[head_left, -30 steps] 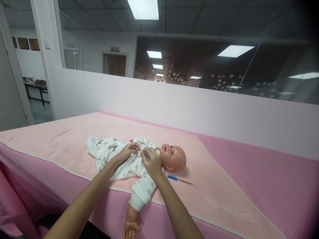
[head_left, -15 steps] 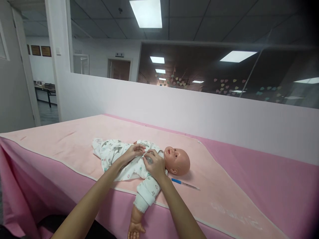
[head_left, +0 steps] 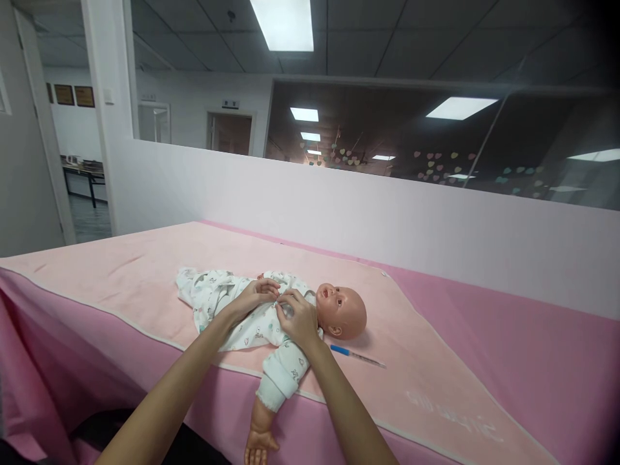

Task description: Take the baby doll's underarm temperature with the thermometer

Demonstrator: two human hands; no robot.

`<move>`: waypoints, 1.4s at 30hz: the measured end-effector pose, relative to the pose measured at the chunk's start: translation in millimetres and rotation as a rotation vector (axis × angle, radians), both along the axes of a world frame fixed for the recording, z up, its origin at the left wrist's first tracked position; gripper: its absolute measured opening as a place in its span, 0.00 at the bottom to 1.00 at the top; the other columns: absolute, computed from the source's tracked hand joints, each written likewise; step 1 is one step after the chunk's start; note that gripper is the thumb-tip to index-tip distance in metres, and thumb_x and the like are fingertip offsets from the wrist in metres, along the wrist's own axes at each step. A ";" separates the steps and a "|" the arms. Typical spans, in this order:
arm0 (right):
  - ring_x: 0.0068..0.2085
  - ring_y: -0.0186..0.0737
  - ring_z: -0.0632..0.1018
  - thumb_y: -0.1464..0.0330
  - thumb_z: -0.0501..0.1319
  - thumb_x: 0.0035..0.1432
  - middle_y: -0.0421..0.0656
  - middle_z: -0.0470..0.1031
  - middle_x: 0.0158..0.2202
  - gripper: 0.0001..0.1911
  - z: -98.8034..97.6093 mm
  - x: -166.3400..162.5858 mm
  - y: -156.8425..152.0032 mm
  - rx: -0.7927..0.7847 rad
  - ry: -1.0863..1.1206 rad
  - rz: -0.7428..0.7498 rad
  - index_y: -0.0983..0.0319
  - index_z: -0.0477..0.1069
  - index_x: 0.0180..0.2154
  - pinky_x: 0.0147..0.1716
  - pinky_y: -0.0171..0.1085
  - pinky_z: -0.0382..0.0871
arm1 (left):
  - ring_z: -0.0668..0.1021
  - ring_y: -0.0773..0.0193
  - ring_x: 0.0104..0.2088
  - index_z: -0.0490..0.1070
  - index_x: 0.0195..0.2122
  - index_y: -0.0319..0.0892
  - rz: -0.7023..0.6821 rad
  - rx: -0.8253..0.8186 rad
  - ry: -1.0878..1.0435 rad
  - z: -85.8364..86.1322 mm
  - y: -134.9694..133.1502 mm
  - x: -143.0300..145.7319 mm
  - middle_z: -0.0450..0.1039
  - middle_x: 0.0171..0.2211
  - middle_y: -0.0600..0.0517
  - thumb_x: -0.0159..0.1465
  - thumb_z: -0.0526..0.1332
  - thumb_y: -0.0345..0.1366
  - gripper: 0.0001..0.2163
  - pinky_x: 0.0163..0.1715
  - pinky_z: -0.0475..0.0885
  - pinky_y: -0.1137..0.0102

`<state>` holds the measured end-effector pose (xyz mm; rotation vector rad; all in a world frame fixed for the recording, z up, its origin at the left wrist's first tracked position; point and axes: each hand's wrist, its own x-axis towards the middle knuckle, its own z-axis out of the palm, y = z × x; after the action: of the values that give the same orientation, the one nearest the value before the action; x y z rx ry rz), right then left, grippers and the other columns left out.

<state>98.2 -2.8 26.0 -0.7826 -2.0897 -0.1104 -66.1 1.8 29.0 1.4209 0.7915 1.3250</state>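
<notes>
A baby doll (head_left: 341, 311) in a white printed romper (head_left: 242, 316) lies on its back on a light pink blanket (head_left: 121, 278), head to the right. One doll arm (head_left: 264, 420) hangs over the near edge. My left hand (head_left: 256, 294) and my right hand (head_left: 298, 316) meet on the doll's chest just below the neck. Both have their fingers curled, pinching the romper's front. What is between the fingertips is too small to make out.
A thin thermometer with a blue end (head_left: 357, 355) lies on the blanket right of the doll's head. The table carries a darker pink cover (head_left: 533, 361). A white half wall (head_left: 387, 213) with a dark window above runs behind. A doorway (head_left: 82, 194) opens at the left.
A small white fastening showed between my fingertips one second ago; my hands have since closed over it. The view shifted slightly; the doll has not moved.
</notes>
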 end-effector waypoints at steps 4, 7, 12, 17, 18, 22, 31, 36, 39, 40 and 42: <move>0.34 0.33 0.73 0.68 0.54 0.55 0.40 0.72 0.35 0.07 -1.0 -0.7 0.4 0.013 -0.013 -0.032 0.59 0.70 0.35 0.30 0.30 0.62 | 0.73 0.65 0.33 0.69 0.37 0.38 0.008 -0.041 -0.029 0.9 -1.7 -0.7 0.71 0.30 0.51 0.47 0.66 0.32 0.15 0.37 0.66 0.70; 0.34 0.33 0.73 0.68 0.53 0.57 0.40 0.73 0.35 0.08 -1.6 -1.2 0.0 0.011 -0.018 -0.048 0.59 0.70 0.36 0.30 0.30 0.61 | 0.73 0.66 0.33 0.69 0.37 0.39 -0.016 -0.048 -0.048 1.2 -3.3 -0.7 0.72 0.31 0.51 0.48 0.65 0.32 0.14 0.37 0.66 0.71; 0.33 0.33 0.74 0.66 0.52 0.58 0.40 0.73 0.34 0.08 -2.7 -1.7 -0.7 -0.001 -0.021 -0.078 0.59 0.69 0.36 0.30 0.30 0.60 | 0.73 0.64 0.36 0.69 0.37 0.39 0.003 -0.036 -0.023 2.8 -5.1 -0.8 0.72 0.35 0.49 0.48 0.66 0.34 0.15 0.38 0.66 0.70; 0.33 0.33 0.74 0.65 0.51 0.60 0.40 0.74 0.33 0.10 -6.1 -2.3 2.6 0.009 -0.008 -0.104 0.59 0.69 0.37 0.29 0.30 0.61 | 0.72 0.60 0.42 0.69 0.41 0.40 0.012 0.007 0.038 5.5 -6.8 -0.7 0.70 0.42 0.47 0.50 0.65 0.37 0.17 0.42 0.66 0.67; 0.33 0.34 0.74 0.65 0.50 0.60 0.40 0.74 0.33 0.11 -6.6 -2.5 3.3 0.011 -0.002 -0.107 0.59 0.69 0.37 0.29 0.30 0.61 | 0.72 0.60 0.42 0.69 0.41 0.40 0.010 0.007 0.044 5.5 -6.9 -0.4 0.70 0.42 0.46 0.49 0.65 0.38 0.18 0.42 0.66 0.67; 0.33 0.34 0.74 0.65 0.50 0.61 0.41 0.74 0.33 0.11 -6.6 -3.3 5.0 0.016 0.010 -0.098 0.59 0.70 0.36 0.30 0.31 0.61 | 0.72 0.58 0.44 0.67 0.43 0.40 0.012 0.007 0.033 4.1 -6.7 1.5 0.69 0.46 0.45 0.49 0.65 0.37 0.19 0.44 0.66 0.66; 0.36 0.36 0.75 0.73 0.46 0.59 0.44 0.73 0.41 0.16 -5.9 -8.0 -3.9 0.139 -0.115 -0.086 0.60 0.66 0.46 0.29 0.32 0.62 | 0.73 0.58 0.42 0.69 0.43 0.42 0.158 0.053 0.314 1.0 -22.3 -37.7 0.72 0.41 0.46 0.54 0.61 0.39 0.16 0.43 0.66 0.64; 0.28 0.34 0.73 0.69 0.50 0.57 0.43 0.73 0.33 0.12 3.2 -37.4 -12.7 0.135 -0.304 -0.011 0.59 0.68 0.41 0.22 0.31 0.57 | 0.73 0.57 0.41 0.74 0.34 0.40 0.146 0.055 0.315 -5.3 -28.3 -51.9 0.75 0.36 0.48 0.56 0.59 0.41 0.11 0.43 0.66 0.66; 0.29 0.35 0.72 0.69 0.52 0.54 0.42 0.72 0.32 0.11 7.9 -47.9 -14.3 0.069 -0.280 -0.041 0.59 0.68 0.39 0.22 0.31 0.56 | 0.74 0.57 0.41 0.74 0.34 0.40 0.158 0.053 0.285 -6.3 -29.4 -48.9 0.75 0.36 0.49 0.55 0.59 0.39 0.10 0.43 0.66 0.66; 0.30 0.35 0.72 0.70 0.53 0.53 0.41 0.72 0.32 0.11 8.6 -48.3 -14.6 0.049 -0.277 -0.044 0.59 0.67 0.39 0.23 0.31 0.56 | 0.74 0.58 0.41 0.74 0.34 0.40 0.158 0.053 0.283 -6.1 -29.9 -47.9 0.75 0.36 0.49 0.55 0.59 0.39 0.10 0.44 0.66 0.66; 0.30 0.35 0.71 0.70 0.53 0.51 0.41 0.71 0.34 0.13 8.7 -45.7 -15.4 0.014 -0.284 -0.042 0.59 0.66 0.40 0.23 0.31 0.56 | 0.73 0.58 0.41 0.74 0.33 0.40 0.143 0.053 0.285 -5.1 -31.3 -46.9 0.75 0.37 0.49 0.54 0.59 0.38 0.09 0.44 0.66 0.67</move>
<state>52.6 -18.2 34.7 -0.8425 -2.3360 -0.2730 -113.0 -29.4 23.8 1.6443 1.0687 1.2729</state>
